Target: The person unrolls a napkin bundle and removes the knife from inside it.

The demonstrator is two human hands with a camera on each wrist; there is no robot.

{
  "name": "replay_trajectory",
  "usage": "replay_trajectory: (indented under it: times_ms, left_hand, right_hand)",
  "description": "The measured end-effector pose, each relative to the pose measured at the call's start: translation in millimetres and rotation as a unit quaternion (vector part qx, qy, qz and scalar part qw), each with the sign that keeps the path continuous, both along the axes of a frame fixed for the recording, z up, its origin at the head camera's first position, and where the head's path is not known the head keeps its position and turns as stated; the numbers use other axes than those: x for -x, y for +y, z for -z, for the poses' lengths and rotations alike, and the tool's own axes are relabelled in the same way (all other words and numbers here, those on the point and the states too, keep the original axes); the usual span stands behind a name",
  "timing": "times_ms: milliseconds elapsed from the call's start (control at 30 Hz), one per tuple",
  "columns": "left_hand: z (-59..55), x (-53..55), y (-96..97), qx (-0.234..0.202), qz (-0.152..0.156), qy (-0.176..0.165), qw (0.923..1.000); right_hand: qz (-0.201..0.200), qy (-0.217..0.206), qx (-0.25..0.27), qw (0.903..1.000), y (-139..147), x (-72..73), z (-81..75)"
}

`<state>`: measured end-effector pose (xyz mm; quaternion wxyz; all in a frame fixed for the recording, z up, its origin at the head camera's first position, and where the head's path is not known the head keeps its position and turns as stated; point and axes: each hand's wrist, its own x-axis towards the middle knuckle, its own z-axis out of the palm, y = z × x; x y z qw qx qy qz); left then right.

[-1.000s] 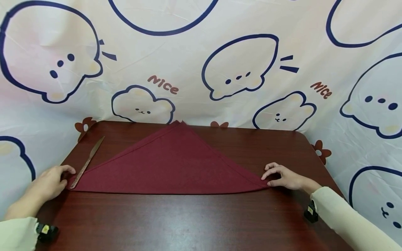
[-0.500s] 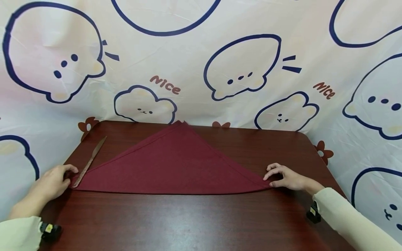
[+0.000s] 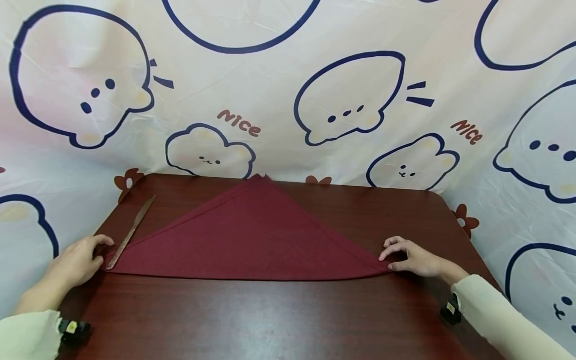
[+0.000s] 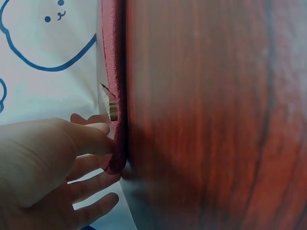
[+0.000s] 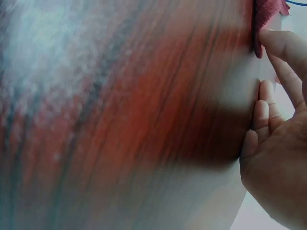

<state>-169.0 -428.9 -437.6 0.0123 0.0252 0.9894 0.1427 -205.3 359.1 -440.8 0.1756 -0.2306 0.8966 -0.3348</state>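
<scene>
A dark red cloth napkin (image 3: 252, 235) lies folded into a wide triangle, its long folded edge towards the person and its peak at the table's far edge. My left hand (image 3: 80, 260) pinches its left corner between thumb and fingers; the left wrist view shows the cloth's layered corner (image 4: 115, 160) there. Across the napkin's left end slants a table knife (image 3: 132, 231), blade pointing away and patterned handle on the cloth, just beside the left fingers. At the opposite corner, my right hand (image 3: 416, 259) pinches the cloth tip (image 5: 265, 21) between thumb and forefinger, the other fingers resting lower by the tabletop.
The glossy brown wooden table (image 3: 252, 320) has rounded far corners. A white sheet with cartoon drawings (image 3: 270, 90) hangs behind it and along both sides. Each wrist carries a small black device, such as the right one (image 3: 451, 310), beside a pale sleeve (image 3: 508, 315).
The whole head view has drifted slightly to the right. Both hands, the napkin and the knife keep the same places relative to each other.
</scene>
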Motion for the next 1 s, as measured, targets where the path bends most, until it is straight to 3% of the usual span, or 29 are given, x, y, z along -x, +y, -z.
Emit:
replay_trajectory:
  times_ms: [633,867,1000]
  left_hand:
    - [-16.6,-3.4,23.3,-0.016,-0.042,0.057,0.9974]
    - [-19.1,-1.6,42.2,-0.062,-0.026,0.109,0.9917]
    - [-23.1,-2.3,54.6,-0.078,-0.021,0.12,0.9895]
  right_hand:
    - [0.003,0.067,0.01,0.9977,-11,-7.1,2.9]
    - [0.024,0.067,0.005,0.9974,-16,-4.6,6.2]
    - [0.019,0.068,-0.005,0.9975,-20,0.4,1.0]
